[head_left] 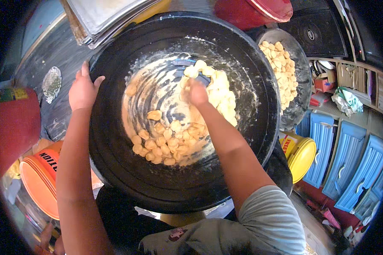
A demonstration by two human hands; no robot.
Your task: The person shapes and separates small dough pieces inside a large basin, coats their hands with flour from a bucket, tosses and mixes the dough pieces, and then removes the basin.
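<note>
Touching the basin's rim, left fingers spread; right fingers, near dough inside, blur beyond telling.

Grey short-sleeved shirt, small printed figure

Two groups of dough-like pieces in one black basin

The black basin is round, wide and open side up, with ringed inner walls. Pale powder coats much of its floor, wiped into curved streaks that show dark through the middle. Toward the basin's upper right, creamy yellow pieces lie packed together in a curved heap, smooth and rounded. Toward its near side, tan pieces sit in a loose cluster, knobbly and dusted, many touching. One single tan lump rests apart near the basin's left wall; another lies just beyond the cluster.
</note>
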